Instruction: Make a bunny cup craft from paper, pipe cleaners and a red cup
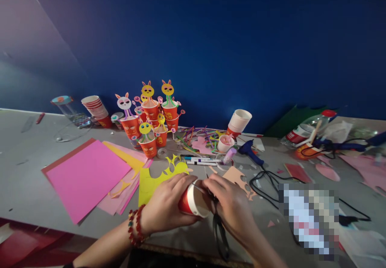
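My left hand (169,203), with red bead bracelets at the wrist, wraps round a red paper cup (187,202). The cup lies tilted, its white open mouth turned to the right. My right hand (227,199) is closed on a pair of scissors (221,236) with dark handles hanging below the palm. Part of a thin blade shows at the cup's rim, by the fingertips of both hands. Just how the blade meets the rim is partly hidden by my fingers. Below the hands lies a cut yellow-green paper sheet (146,185).
Pink paper sheets (90,175) lie left. Decorated cups with rabbit faces (147,143) stand behind, beside colored sticks (187,139) and markers (203,161). A blue glue gun (251,151) trails a black cord on the right. A stack of cups (238,123) stands near the blue wall.
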Available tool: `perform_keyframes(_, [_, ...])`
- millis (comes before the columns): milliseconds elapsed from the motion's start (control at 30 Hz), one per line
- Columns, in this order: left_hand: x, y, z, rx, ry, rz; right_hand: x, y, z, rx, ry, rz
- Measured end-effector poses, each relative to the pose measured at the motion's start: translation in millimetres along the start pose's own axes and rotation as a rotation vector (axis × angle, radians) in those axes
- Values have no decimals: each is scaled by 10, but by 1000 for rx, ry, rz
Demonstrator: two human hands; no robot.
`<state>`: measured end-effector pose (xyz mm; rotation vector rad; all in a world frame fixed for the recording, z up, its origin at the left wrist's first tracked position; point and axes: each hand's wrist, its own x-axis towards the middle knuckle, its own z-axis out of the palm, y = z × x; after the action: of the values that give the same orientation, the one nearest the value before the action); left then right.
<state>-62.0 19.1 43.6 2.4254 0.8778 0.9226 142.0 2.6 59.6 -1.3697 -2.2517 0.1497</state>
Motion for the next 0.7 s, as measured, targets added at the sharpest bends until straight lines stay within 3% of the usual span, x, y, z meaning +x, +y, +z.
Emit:
perform_keyframes(300, [38, 11, -80, -202, -90, -93, 69, 22, -253, 185, -200, -29])
perform_keyframes(567, [38, 34, -102, -230, -114, -109, 77, 48, -318, 228, -243, -40])
perform_keyframes(700, [11, 19, -100, -222, -94, -129, 49, 131, -323, 388, -187, 8])
